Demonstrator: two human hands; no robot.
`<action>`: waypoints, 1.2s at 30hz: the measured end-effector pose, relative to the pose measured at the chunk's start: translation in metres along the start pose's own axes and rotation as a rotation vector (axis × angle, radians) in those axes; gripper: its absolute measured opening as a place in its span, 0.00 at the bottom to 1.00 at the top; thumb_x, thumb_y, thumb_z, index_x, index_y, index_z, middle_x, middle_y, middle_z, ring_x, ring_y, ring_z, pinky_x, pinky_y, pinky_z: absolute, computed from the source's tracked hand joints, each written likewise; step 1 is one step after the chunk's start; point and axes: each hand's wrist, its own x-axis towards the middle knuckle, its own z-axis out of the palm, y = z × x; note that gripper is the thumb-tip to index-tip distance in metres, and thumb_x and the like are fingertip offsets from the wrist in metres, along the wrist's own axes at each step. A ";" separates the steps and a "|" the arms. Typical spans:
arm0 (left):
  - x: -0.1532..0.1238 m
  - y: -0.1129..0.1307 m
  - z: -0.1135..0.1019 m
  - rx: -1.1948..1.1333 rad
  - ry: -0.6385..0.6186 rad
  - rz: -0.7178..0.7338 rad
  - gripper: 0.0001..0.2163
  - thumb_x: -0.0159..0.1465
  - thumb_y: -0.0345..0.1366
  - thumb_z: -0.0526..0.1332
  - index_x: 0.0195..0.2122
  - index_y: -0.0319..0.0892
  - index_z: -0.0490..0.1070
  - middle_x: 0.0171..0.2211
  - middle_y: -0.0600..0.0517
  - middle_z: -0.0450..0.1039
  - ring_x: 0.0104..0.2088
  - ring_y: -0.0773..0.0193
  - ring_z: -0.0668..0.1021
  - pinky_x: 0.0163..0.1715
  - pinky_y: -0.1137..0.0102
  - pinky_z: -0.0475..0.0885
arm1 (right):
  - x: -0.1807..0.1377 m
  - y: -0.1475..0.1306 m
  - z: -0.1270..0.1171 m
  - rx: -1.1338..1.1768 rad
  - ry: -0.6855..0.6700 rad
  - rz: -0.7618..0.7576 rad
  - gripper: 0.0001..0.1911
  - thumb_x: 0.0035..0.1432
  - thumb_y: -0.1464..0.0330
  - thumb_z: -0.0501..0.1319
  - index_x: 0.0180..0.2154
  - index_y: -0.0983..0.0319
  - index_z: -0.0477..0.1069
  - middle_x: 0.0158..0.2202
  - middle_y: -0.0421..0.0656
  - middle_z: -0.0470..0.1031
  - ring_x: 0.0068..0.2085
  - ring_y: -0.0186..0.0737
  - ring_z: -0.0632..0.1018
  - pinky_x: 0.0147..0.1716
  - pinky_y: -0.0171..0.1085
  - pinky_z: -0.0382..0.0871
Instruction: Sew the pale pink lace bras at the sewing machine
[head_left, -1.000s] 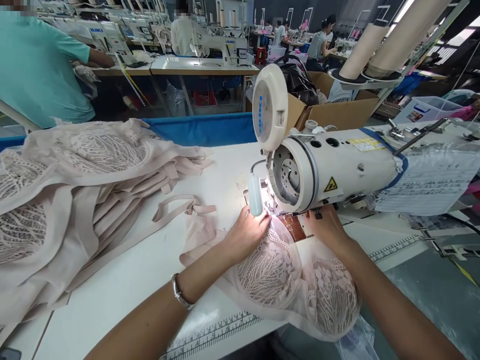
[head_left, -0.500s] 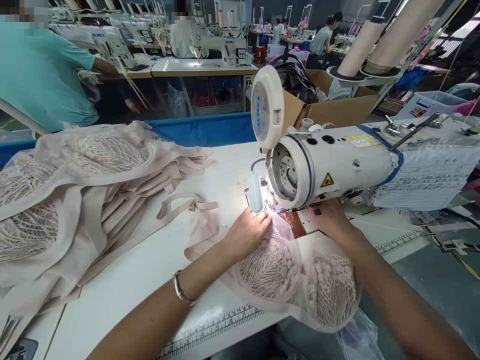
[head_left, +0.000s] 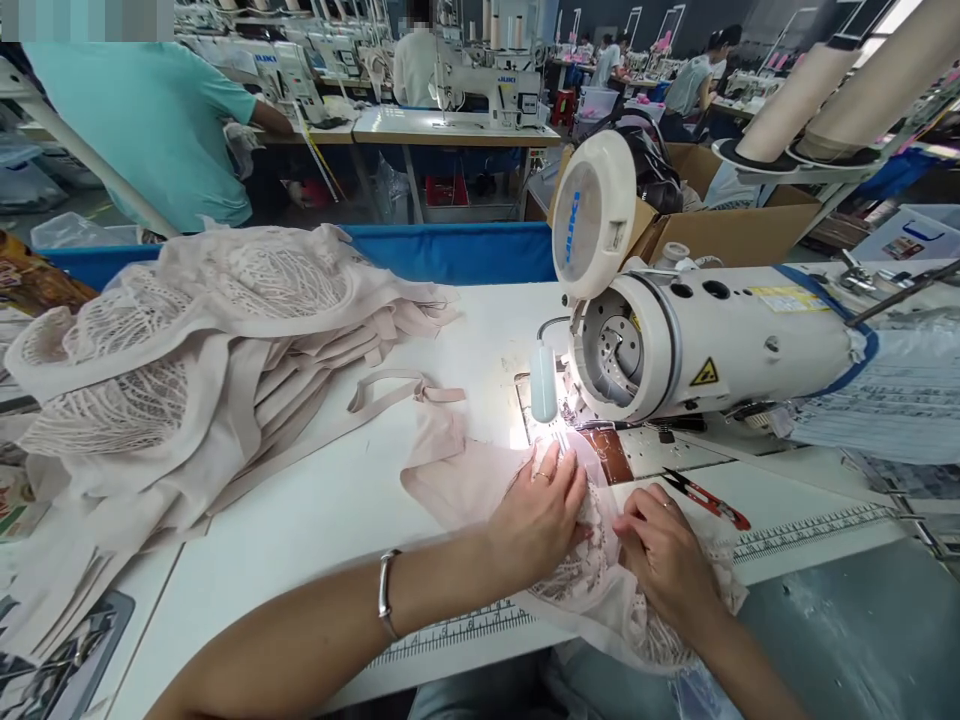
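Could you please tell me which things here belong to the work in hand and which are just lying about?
In hand:
lace garment, pressed flat by the left hand and touched by the right hand
sewing machine, right in front of both hands

Lying about:
red snips
pile of lace garments
cardboard box
thread cones

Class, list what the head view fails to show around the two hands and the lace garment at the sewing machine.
The needle: head view, lost in the lamp glare.
The lace garment: head view, middle covered by left hand and right hand; right hand's grip hidden by its own fingers.
The paper sheet on the sewing machine: head view, writing too small.
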 end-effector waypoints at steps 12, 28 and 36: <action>0.003 -0.004 -0.011 -0.100 -0.156 0.037 0.34 0.72 0.55 0.47 0.69 0.31 0.56 0.70 0.35 0.55 0.69 0.38 0.57 0.64 0.42 0.57 | -0.027 0.010 -0.024 -0.312 0.156 -0.088 0.24 0.73 0.62 0.53 0.22 0.60 0.61 0.20 0.38 0.63 0.23 0.34 0.65 0.27 0.37 0.56; 0.007 -0.031 -0.025 -0.141 -0.155 0.202 0.20 0.71 0.42 0.56 0.59 0.34 0.68 0.62 0.36 0.66 0.66 0.38 0.64 0.58 0.36 0.65 | 0.062 0.027 -0.004 -0.139 -0.147 -0.046 0.17 0.70 0.70 0.49 0.53 0.58 0.71 0.39 0.41 0.82 0.36 0.39 0.82 0.31 0.35 0.70; 0.011 -0.032 -0.024 -0.148 -0.145 0.174 0.21 0.72 0.45 0.54 0.58 0.35 0.70 0.60 0.34 0.66 0.64 0.41 0.66 0.59 0.39 0.65 | 0.061 0.028 0.004 -0.162 -0.115 -0.095 0.22 0.69 0.72 0.48 0.56 0.59 0.75 0.35 0.42 0.80 0.34 0.36 0.80 0.32 0.33 0.72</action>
